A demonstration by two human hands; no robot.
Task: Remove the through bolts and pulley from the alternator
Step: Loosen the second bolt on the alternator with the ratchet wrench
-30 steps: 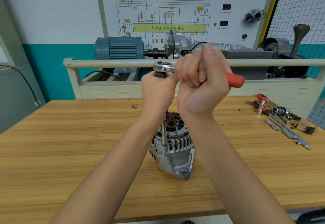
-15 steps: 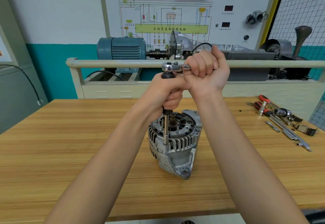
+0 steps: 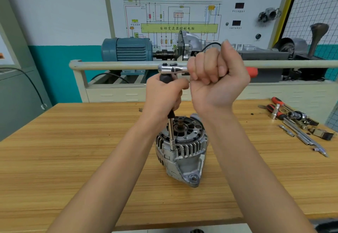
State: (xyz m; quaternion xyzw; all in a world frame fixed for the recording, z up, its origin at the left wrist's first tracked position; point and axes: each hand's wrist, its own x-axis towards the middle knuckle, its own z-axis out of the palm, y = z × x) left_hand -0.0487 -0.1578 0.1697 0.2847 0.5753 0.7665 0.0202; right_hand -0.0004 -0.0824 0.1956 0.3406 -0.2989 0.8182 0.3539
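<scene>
One alternator [image 3: 181, 152] stands on the wooden tabletop [image 3: 73, 159], near its middle, with its open end facing up. Its housing is dull silver cast metal, ringed with cooling slots, and one mounting ear with a round hole sticks out at the near bottom. In the top opening a short shaft stub sits at the centre, ringed by a bearing and dark spokes.

Two hands work one ratchet [image 3: 172, 68] above it. The left hand [image 3: 164, 95] is wrapped around the black grip of a long extension bar [image 3: 171, 134], which runs straight down from the ratchet head and meets the alternator's upper rim on the near left side. The right hand [image 3: 217, 79] is closed in a fist around the ratchet handle; one red tip of that handle pokes out past the fist on the right.

At the right edge of the tabletop lies one loose scatter of tools [image 3: 296, 123]: at least two red-handled pieces, several slim metal rods and some sockets, too jumbled to count exactly. Behind the tabletop stand one blue motor [image 3: 128, 49] and one wiring diagram board [image 3: 179, 18].
</scene>
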